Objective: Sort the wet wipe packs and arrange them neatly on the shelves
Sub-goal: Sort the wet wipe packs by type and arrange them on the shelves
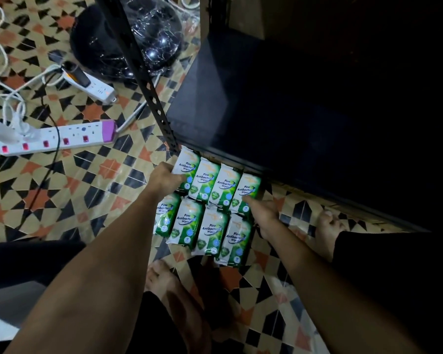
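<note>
Several green-and-white wet wipe packs lie on the floor in two rows by the black shelf (279, 103). The far row (224, 186) tucks under the shelf's front edge and the near row (210, 229) sits just in front of it. My left hand (164, 181) grips the leftmost pack of the far row (186, 167) at its left side. My right hand (262, 213) touches the rightmost pack of the far row (247, 190) with thumb and fingers at its lower right edge.
A perforated black shelf post (149, 90) slants down to the packs. Two power strips (56, 137) (92, 84) and white cables lie on the patterned tile floor at left, with a plastic-wrapped black object (138, 34) behind. My bare feet (326, 226) (174, 290) stand near the packs.
</note>
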